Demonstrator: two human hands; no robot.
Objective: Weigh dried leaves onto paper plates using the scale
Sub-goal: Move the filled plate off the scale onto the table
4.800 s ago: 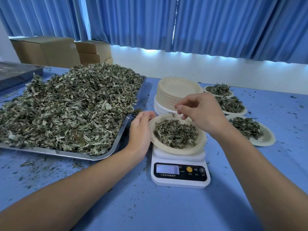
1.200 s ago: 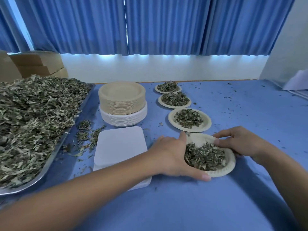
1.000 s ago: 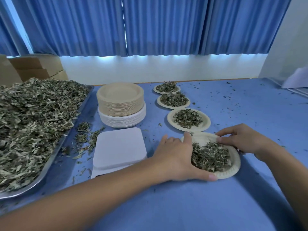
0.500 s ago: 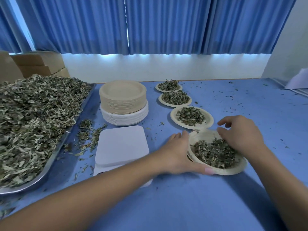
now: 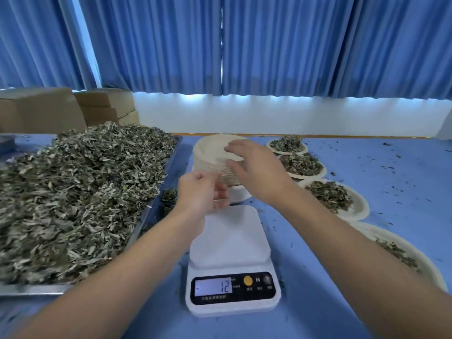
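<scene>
The white scale (image 5: 231, 260) stands in the middle with a bare platform, and its display reads 12 after a dash. Behind it rises a stack of paper plates (image 5: 212, 152). My right hand (image 5: 256, 168) is over the stack's right rim, fingers above and thumb against the side, pinching the top plate. My left hand (image 5: 200, 194) hovers in front of the stack with loosely curled fingers and holds nothing. Dried leaves (image 5: 73, 192) are heaped on a metal tray (image 5: 144, 223) at the left.
Several filled plates run in a row at the right: far (image 5: 288, 146), then (image 5: 303, 165), then (image 5: 330, 197), and the nearest plate (image 5: 403, 253) partly behind my right forearm. Cardboard boxes (image 5: 41, 108) stand at the back left. Leaf crumbs dot the blue table (image 5: 391, 172).
Both hands have left the filled plate, which now lies at the near right. They have moved left and back to the plate stack, and the view has turned to the scale.
</scene>
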